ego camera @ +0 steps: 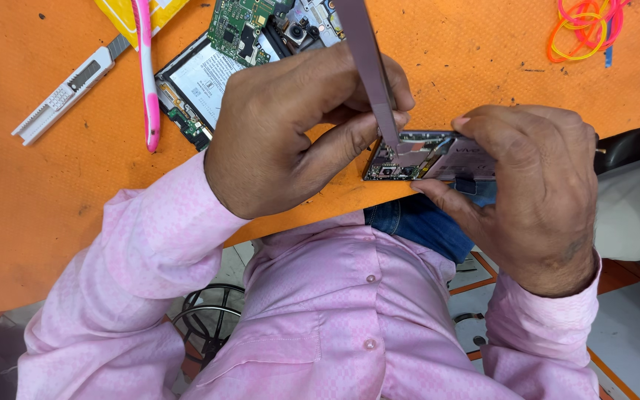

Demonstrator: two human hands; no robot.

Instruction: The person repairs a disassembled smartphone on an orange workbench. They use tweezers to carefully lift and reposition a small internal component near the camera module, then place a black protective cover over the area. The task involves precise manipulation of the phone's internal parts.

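At the near edge of the orange bench (483, 67), the two hands work close together on a small opened phone (432, 157). The right hand (535, 185) is closed around this phone and holds it just over the bench edge, with the inner parts facing up. The left hand (290, 133) is clamped on grey metal tweezers (368, 67), and the tips touch the inside of the phone near its top end. Further on the bench, beyond the left hand, lies a second opened phone (201, 81) with a green circuit board (237, 30) resting partly on it. Just beside it, on the left, lies a pink toothbrush (146, 74), then a white utility knife (64, 89). A yellow packet (120, 11) is under the toothbrush head. Coloured rubber bands (587, 26) lie well apart, at the far right corner.
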